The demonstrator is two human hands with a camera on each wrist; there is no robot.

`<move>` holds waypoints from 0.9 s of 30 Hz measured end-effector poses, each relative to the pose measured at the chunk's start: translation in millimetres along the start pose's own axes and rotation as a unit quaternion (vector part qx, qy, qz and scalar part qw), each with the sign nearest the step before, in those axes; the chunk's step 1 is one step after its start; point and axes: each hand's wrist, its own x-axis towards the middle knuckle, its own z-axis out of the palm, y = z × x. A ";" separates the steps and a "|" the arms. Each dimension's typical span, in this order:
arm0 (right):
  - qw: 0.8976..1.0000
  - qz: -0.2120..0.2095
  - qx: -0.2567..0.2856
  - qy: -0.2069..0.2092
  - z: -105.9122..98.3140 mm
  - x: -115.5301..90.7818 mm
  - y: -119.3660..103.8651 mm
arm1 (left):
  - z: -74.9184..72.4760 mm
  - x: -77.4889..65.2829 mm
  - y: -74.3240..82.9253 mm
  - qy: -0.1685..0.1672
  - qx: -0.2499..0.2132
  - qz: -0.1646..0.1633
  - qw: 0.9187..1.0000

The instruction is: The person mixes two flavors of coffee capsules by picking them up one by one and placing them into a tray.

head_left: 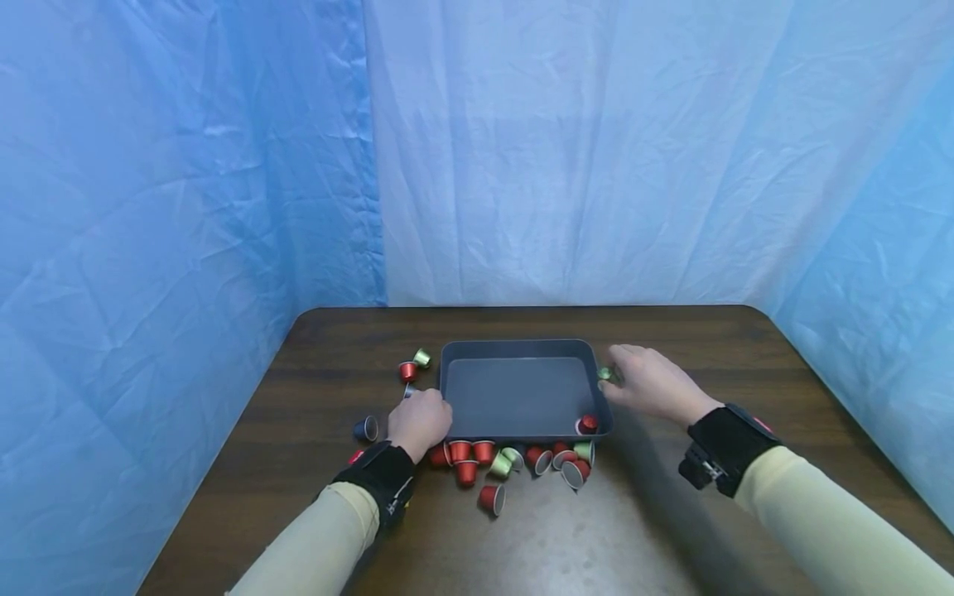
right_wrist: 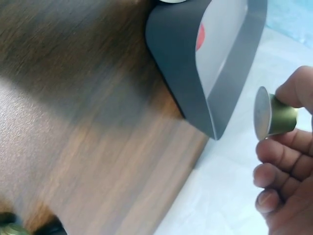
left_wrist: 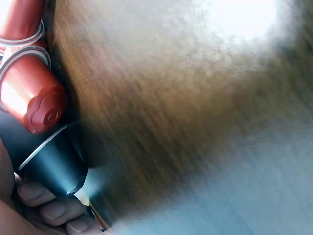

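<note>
Head view: you have both hands beside the grey tray (head_left: 492, 389), one at each side. At its right wall your right hand (head_left: 652, 382) has its grip narrowed to a pinch, a green capsule (right_wrist: 283, 117) between thumb and fingers, apart from the tray. At its left wall your left hand (head_left: 421, 422) has the grip closed down, fingers curled on a dark capsule (left_wrist: 56, 164) that shows only in the left wrist view.

In your way along the tray's near wall is a crowd of red and green capsules (head_left: 466, 473), some touching each other; a stray red capsule (head_left: 492, 499) lies nearer you than that crowd. Left of the tray, on the counter (head_left: 328, 356), a blue capsule (head_left: 366, 428) lies just outside your hand, and past that hand a red one (head_left: 407, 371) and a light green one (head_left: 422, 358) sit close together. Inside the tray, its near right corner has one red-and-white capsule (head_left: 587, 425). Beyond the tray hangs a pale blue sheet (head_left: 566, 165)
</note>
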 end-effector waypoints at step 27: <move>0.998 -0.049 0.030 -0.030 8.2 10.3 -23.6 | -0.3 -1.1 -0.8 0.001 -0.002 0.001 1.000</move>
